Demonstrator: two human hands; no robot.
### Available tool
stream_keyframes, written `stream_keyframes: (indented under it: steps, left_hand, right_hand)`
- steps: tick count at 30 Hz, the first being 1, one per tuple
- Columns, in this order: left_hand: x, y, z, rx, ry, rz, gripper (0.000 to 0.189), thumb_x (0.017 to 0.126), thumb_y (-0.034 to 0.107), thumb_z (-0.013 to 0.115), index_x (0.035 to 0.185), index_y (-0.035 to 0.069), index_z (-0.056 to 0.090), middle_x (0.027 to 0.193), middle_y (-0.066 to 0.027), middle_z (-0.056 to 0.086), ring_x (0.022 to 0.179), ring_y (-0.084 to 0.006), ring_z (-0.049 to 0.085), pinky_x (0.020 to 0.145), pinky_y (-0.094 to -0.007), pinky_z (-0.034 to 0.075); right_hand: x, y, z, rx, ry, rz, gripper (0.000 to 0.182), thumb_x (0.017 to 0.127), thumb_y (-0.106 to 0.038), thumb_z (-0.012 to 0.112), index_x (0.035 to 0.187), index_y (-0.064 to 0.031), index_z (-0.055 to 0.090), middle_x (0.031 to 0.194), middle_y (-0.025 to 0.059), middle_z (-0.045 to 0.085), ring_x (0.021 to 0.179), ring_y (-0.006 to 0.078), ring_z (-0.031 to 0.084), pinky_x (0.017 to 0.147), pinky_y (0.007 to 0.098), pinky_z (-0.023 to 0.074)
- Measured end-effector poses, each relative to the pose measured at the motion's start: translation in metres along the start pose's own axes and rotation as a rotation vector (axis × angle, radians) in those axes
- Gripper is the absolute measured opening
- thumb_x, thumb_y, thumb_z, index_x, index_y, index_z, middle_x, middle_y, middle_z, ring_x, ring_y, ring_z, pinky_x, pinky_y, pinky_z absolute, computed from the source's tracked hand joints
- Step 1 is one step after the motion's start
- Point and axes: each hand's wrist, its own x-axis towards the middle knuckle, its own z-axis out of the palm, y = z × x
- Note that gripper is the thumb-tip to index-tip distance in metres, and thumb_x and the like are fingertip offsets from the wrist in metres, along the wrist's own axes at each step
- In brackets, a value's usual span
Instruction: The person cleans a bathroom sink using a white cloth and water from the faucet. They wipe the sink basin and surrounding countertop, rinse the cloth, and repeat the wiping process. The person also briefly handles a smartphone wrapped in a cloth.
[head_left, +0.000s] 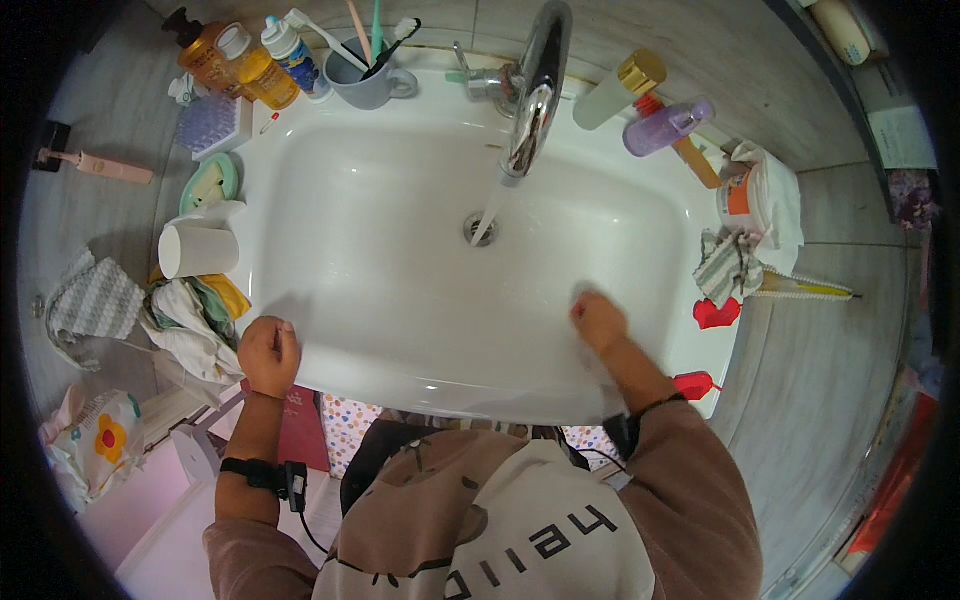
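Water runs from a chrome faucet (529, 135) into the drain (480, 229) of a white washbasin (390, 300). My left hand (270, 356) is a closed fist at the basin's front left rim, beside a bundle of cloths (195, 337); nothing shows in it. Over the right part of the bowl is my right hand (598, 321), slightly blurred, with its fingers curled; a small reddish spot shows at its fingertips, and whether it holds something I cannot tell. Two red items (716, 313) lie on the right rim, one of them near my right forearm.
Along the back left rim stand a pump bottle (202, 56), a grey mug (360, 82) with toothbrushes and a toothpaste tube (296, 60). A white cup (199, 251) lies at the left. Bottles (667, 127), a tub (739, 202) and a striped cloth (727, 262) line the right.
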Motion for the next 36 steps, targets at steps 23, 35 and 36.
stream_keyframes:
  steps: [23,35,36]
  left_hand:
    - [-0.002,-0.006,-0.006,-0.003,0.033,-0.005,0.014,0.079,0.013,0.061,0.07,0.004,0.057,0.064,-0.0114,0.054,0.058,-0.0301,0.053,0.053,-0.0399,0.041]
    - [-0.006,-0.007,-0.001,-0.049,0.107,0.004,0.013,0.079,0.013,0.062,0.071,0.004,0.056,0.065,-0.0106,0.054,0.058,-0.0296,0.053,0.053,-0.0397,0.041]
    - [-0.006,-0.007,-0.001,-0.034,0.108,0.012,0.013,0.079,0.013,0.062,0.071,0.004,0.056,0.065,-0.0106,0.054,0.058,-0.0295,0.053,0.053,-0.0396,0.041]
  right_hand:
    - [0.14,-0.221,-0.205,-0.658,1.052,-1.017,0.035,0.076,-0.009,0.057,0.11,-0.0068,0.066,0.131,0.0016,0.055,0.075,0.0157,0.051,0.067,0.0295,0.0417]
    - [0.068,-0.157,-0.193,-0.223,0.51,-0.841,0.026,0.082,-0.017,0.057,0.105,-0.006,0.061,0.096,0.0123,0.063,0.089,0.0336,0.06,0.076,0.0454,0.0488]
    - [0.06,-0.133,-0.182,-0.226,0.371,-0.707,0.022,0.082,-0.017,0.057,0.1,-0.006,0.061,0.096,0.0132,0.063,0.089,0.035,0.059,0.076,0.0461,0.0487]
